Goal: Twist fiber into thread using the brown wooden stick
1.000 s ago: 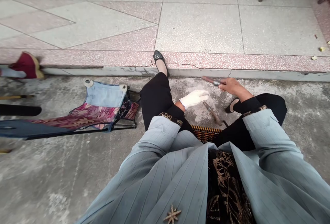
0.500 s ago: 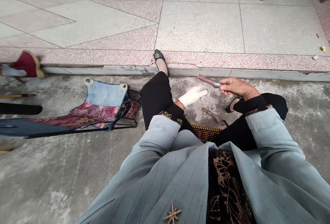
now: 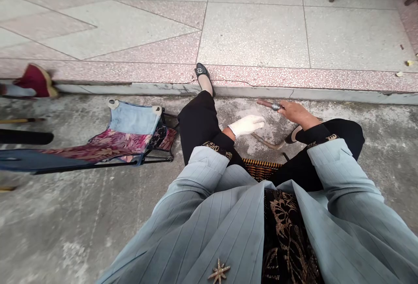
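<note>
My right hand (image 3: 295, 112) is bare and closed around a brown, wooden-looking rod with a band of silvery wire (image 3: 276, 106) coiled round it. The rod (image 3: 265, 103) points to the left from my fingers, tilted slightly. My left hand (image 3: 247, 126) wears a white knitted glove, its fingers curled together; whatever they may hold is hidden. Just below the gloved fingers is a crooked brown stick (image 3: 268, 144), its left end close to the glove. Whether the glove touches it, I cannot tell.
A woven seat edge (image 3: 261, 168) shows between my black-trousered legs. To the left stands a low folding chair (image 3: 130, 120) with blue and floral cloth. Another person's red shoe (image 3: 35, 81) is at far left. A raised tiled step (image 3: 254, 31) runs ahead.
My right hand has moved slightly right and turned with the wire-wrapped rod. My left hand has shifted slightly right and down. The crooked stick lies at a different angle, higher in view.
</note>
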A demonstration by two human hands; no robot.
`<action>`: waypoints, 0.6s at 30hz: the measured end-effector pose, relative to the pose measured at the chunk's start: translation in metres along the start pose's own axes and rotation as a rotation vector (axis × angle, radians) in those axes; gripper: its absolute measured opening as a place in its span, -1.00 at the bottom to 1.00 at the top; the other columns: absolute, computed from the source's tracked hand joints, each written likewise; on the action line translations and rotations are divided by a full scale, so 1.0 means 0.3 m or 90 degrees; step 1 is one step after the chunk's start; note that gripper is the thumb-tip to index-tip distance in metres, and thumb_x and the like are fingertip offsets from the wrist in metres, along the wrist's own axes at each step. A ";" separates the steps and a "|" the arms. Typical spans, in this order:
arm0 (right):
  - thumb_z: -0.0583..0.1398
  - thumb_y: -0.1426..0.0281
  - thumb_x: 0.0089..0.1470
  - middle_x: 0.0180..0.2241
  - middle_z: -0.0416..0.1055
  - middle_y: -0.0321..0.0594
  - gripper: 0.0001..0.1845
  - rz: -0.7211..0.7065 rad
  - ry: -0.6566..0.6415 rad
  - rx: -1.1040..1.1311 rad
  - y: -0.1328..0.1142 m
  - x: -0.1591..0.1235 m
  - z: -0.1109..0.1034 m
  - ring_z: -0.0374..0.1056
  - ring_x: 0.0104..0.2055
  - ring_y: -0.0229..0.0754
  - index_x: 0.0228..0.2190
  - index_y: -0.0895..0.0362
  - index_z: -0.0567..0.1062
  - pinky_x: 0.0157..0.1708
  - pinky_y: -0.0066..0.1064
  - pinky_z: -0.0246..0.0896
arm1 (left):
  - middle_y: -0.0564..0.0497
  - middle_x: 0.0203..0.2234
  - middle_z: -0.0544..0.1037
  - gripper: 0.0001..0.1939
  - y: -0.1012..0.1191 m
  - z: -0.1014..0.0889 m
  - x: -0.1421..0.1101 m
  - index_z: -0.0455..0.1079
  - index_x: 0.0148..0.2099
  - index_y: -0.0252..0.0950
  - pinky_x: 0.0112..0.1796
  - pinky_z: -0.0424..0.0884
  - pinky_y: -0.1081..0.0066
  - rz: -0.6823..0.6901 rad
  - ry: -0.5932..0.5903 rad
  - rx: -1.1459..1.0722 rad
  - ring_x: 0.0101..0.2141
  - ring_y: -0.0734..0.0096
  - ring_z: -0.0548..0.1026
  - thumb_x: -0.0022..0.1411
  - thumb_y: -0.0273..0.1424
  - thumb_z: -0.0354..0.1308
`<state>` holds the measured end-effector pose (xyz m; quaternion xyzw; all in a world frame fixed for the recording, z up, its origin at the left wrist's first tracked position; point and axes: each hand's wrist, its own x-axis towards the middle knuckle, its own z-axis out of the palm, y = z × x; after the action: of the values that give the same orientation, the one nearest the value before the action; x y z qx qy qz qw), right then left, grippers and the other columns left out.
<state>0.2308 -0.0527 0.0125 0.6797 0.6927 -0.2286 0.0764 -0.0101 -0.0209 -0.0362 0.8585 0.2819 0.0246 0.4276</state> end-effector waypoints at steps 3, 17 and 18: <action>0.09 0.18 0.24 -0.15 0.51 0.05 -0.57 0.001 -0.074 -0.070 -0.011 0.000 0.005 0.40 -0.18 0.07 0.04 0.12 0.43 -0.34 -0.31 0.09 | -0.06 -0.23 0.57 -0.63 -0.005 0.013 0.002 0.49 -0.11 -0.32 -0.13 0.31 0.42 0.008 -0.006 0.019 -0.21 0.30 0.47 0.33 -0.19 -0.03; 0.31 0.10 -0.01 -0.52 0.36 -0.36 -0.48 -0.239 -0.368 0.535 -0.013 -0.095 -0.078 0.17 -0.54 -0.34 -0.08 0.16 0.56 -0.48 -0.46 0.09 | -0.04 -0.38 0.52 -0.60 0.029 -0.023 -0.010 0.46 -0.12 -0.37 -0.31 0.33 0.44 0.019 0.036 -0.274 -0.37 0.42 0.43 0.29 -0.13 0.04; 0.29 0.08 0.01 -0.52 0.35 -0.35 -0.49 -0.229 -0.268 0.592 -0.004 -0.092 -0.082 0.15 -0.54 -0.34 -0.09 0.16 0.54 -0.48 -0.45 0.08 | -0.01 -0.43 0.48 -0.59 0.029 -0.023 -0.008 0.45 -0.13 -0.37 -0.36 0.31 0.46 0.001 0.045 -0.301 -0.42 0.45 0.40 0.30 -0.12 0.03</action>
<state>0.2364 -0.0673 0.0460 0.4519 0.5938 -0.6518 -0.1355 -0.0102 -0.0212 -0.0248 0.7333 0.2827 0.1205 0.6064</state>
